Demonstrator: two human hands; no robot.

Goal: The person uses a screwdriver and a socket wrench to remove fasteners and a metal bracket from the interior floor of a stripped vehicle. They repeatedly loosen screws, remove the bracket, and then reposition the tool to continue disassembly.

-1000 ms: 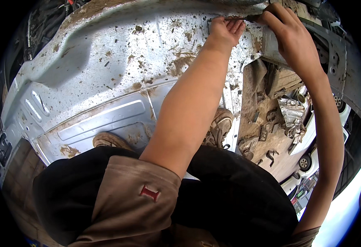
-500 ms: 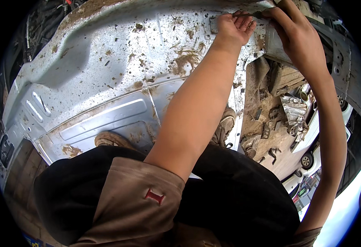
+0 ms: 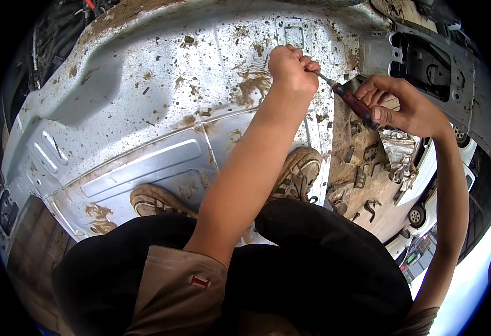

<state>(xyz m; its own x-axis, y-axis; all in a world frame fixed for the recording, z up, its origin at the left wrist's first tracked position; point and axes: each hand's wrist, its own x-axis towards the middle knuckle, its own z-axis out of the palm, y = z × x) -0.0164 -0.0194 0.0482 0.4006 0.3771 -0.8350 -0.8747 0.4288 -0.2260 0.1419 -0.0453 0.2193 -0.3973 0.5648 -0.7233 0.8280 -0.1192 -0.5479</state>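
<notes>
A screwdriver with a black and red handle slants across the right part of the floor panel. My left hand is closed in a fist around its metal shaft, and the tip is hidden by the fingers. My right hand holds the handle's end between thumb and bent fingers. Beneath both hands lies a bare silver metal vehicle floor, spotted with dirt and brown smears. My shoes rest on it.
Right of the panel edge, dirty ground holds scattered metal scraps and a crumpled silver piece. White vehicles stand beyond. A grey frame with a dark opening is at the upper right. Dark cables and parts are at upper left.
Both hands have come back from the far edge toward me, the right one lower and the left one turned into a fist. The screwdriver's handle and shaft now show plainly between them.
</notes>
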